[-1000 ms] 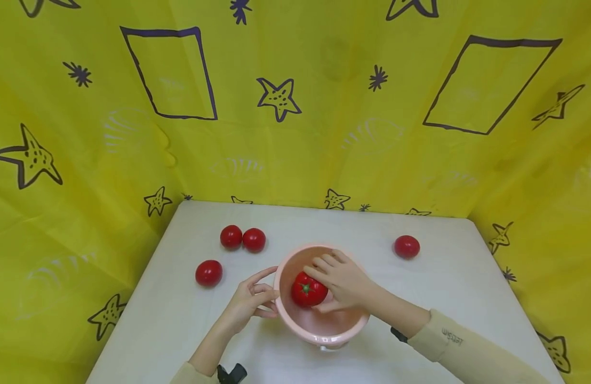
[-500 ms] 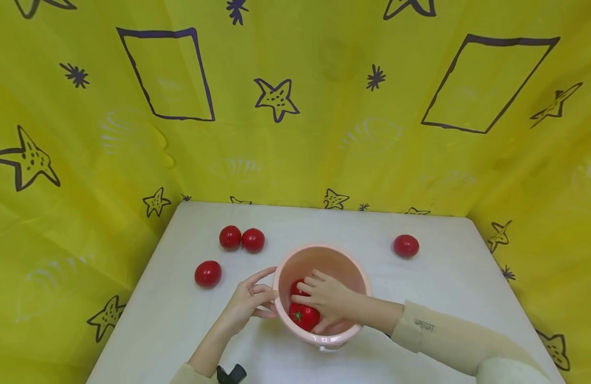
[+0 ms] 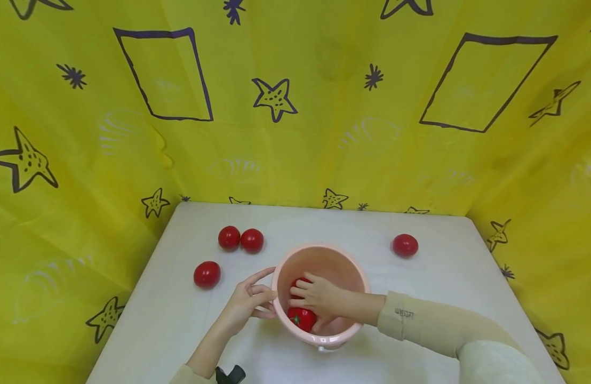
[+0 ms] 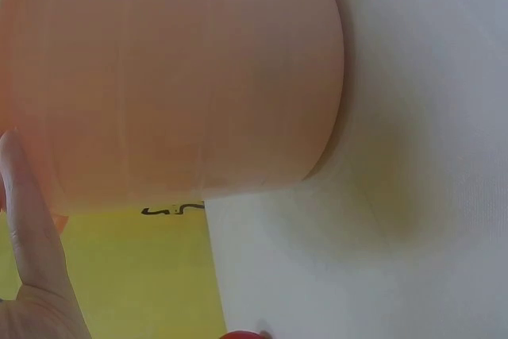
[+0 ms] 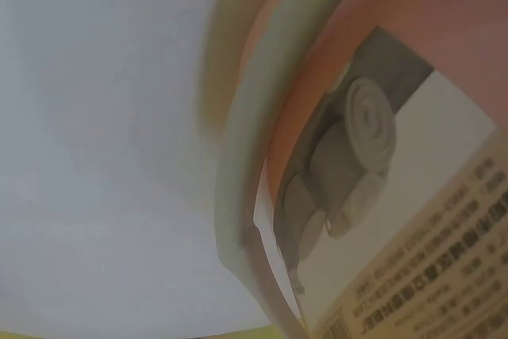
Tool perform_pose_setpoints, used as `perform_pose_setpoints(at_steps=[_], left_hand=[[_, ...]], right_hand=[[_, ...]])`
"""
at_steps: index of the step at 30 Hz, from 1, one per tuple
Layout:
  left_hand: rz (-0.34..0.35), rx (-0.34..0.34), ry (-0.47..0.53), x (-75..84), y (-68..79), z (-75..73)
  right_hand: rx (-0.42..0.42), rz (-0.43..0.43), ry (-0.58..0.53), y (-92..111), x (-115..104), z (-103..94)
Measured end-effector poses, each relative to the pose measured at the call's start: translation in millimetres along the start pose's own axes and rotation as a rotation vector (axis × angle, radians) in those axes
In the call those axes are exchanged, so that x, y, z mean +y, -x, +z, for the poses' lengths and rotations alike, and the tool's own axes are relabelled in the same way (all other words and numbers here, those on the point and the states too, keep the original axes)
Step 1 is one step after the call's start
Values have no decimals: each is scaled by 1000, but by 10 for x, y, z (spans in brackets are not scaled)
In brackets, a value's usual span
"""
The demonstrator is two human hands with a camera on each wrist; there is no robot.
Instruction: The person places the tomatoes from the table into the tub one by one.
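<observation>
A pink bucket [image 3: 345,261] stands upright on the white table. My left hand [image 3: 242,306] holds its left rim, fingers spread along the edge; in the left wrist view one finger [image 4: 36,232] lies against the pink wall. Down inside the bucket, my right hand [image 3: 324,300] grips a red tomato [image 3: 302,319] with a green star-shaped stem top, fingers over it and thumb at its near side. A second tomato [image 3: 299,281] lies beyond, partly covered by the same fingers. The right wrist view shows only the bucket's outside, with its pale handle [image 5: 246,140] and printed label [image 5: 397,236].
Two red tomatoes [image 3: 252,241] sit side by side at the back left, with another tomato [image 3: 207,274] nearer the left edge. A single tomato [image 3: 405,245] lies at the back right. A yellow curtain [image 3: 295,149] with drawn stars surrounds the table [image 3: 362,224].
My right hand has gone lower into the bucket and to the left, carrying the stem-topped tomato toward the near wall. The second tomato has come into sight. My left hand stays at the rim.
</observation>
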State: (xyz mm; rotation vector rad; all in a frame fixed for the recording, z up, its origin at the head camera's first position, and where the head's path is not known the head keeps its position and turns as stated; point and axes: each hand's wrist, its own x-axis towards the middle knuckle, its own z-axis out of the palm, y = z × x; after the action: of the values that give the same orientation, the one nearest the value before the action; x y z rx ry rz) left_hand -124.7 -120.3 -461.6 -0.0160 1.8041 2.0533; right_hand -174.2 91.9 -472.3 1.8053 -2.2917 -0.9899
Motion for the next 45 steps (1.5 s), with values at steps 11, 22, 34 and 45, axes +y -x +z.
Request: perform_pose_setpoints(at_steps=[11, 22, 34, 45], left_hand=[[5, -2, 0, -21, -10, -16], [2, -5, 1, -11, -3, 4], [9, -5, 9, -11, -12, -7], [9, -4, 13, -20, -18, 0]], right_hand=[[-28, -18, 38, -79, 5, 5], [-13, 36, -174, -22, 89, -50], [305, 385, -498, 344, 559, -177], [284, 919, -654, 939, 1024, 290]])
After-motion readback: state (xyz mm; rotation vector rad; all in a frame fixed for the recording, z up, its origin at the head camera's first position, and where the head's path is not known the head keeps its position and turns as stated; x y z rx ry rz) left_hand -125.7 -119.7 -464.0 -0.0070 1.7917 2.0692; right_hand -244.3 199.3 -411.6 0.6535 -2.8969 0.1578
